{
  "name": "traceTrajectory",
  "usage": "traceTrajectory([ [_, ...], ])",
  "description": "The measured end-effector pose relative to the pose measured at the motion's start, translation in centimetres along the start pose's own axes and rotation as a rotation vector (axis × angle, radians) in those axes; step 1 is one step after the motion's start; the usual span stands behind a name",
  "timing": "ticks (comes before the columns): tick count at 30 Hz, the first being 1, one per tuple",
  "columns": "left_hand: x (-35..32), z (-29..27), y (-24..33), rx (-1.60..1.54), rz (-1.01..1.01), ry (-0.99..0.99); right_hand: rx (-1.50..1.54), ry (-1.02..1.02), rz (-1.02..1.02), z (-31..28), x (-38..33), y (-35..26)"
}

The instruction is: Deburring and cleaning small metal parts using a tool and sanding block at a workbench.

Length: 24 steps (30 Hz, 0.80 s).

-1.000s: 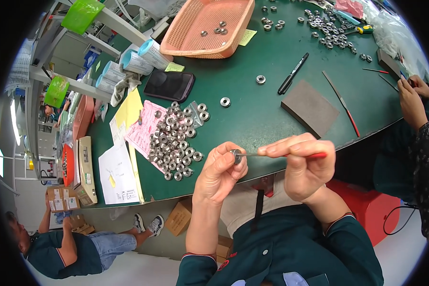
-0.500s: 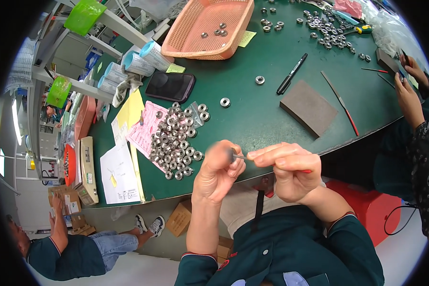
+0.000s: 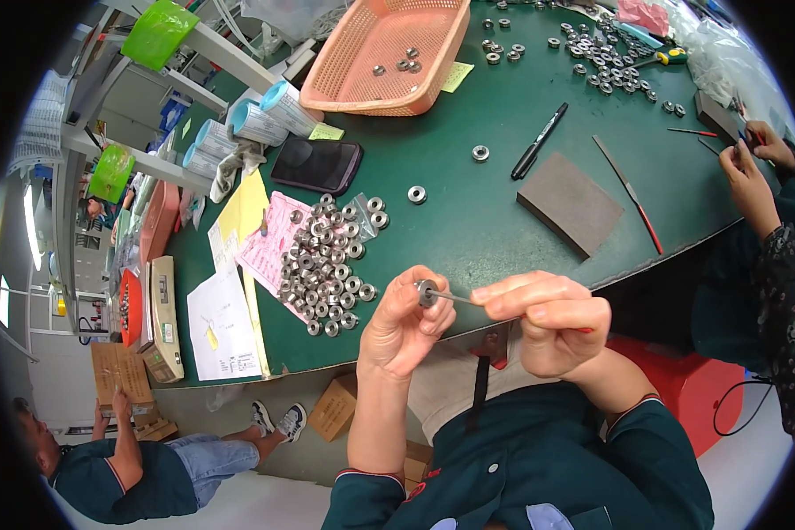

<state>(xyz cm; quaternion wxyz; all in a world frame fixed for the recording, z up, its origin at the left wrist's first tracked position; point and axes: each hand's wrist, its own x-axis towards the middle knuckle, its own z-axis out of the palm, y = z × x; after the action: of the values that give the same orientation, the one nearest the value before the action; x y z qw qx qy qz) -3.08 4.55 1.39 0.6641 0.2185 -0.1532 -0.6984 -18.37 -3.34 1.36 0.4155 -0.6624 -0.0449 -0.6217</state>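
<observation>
My left hand (image 3: 395,334) pinches a small metal ring (image 3: 427,294) between thumb and fingers, just above the table's near edge. In my right hand (image 3: 561,327) is a thin needle file (image 3: 457,298), its red handle end poking out by the palm. The file's tip reaches the ring's hole; how deep it goes I cannot tell. Left of my hands, a heap of similar metal rings (image 3: 321,278) covers part of a pink sheet (image 3: 278,225). Two single rings lie farther out, one of them nearer the heap (image 3: 417,194).
A grey-brown block (image 3: 571,205), a red-handled file (image 3: 632,199) and a black marker (image 3: 539,141) lie to the right. Behind are a phone (image 3: 317,164) and a pink basket (image 3: 371,97) holding several rings. A co-worker's hands (image 3: 753,177) work at the far right; another person handles a carton (image 3: 122,375) at left.
My right hand has shifted slightly right, and more of the file shows between my hands. The ring in my left hand has turned, showing its face. The person at left has lifted the carton.
</observation>
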Motion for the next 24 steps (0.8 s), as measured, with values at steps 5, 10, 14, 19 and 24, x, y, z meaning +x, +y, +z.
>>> traceTrajectory([
  [5, 0.2, -0.1, 0.1, 0.006, 0.022, 0.003, -0.039, -0.016, -0.012, 0.4, -0.1, 0.2],
  [10, 0.1, -0.5, 0.2, 0.016, 0.066, 0.040, 0.000, -0.009, 0.022, 0.4, -0.3, 0.1],
  [14, 0.0, -0.6, 0.1, 0.005, 0.046, 0.037, 0.008, 0.012, -0.012, 0.1, -0.1, 0.2],
  [19, 0.4, -0.1, -0.2, 0.081, 0.056, 0.084, -0.055, -0.062, 0.016, 0.4, -0.3, 1.3],
  [24, -0.8, -0.9, 1.7, 0.459, 0.411, 0.302, -0.047, 0.250, -0.009, -2.0, 0.5, 0.5],
])
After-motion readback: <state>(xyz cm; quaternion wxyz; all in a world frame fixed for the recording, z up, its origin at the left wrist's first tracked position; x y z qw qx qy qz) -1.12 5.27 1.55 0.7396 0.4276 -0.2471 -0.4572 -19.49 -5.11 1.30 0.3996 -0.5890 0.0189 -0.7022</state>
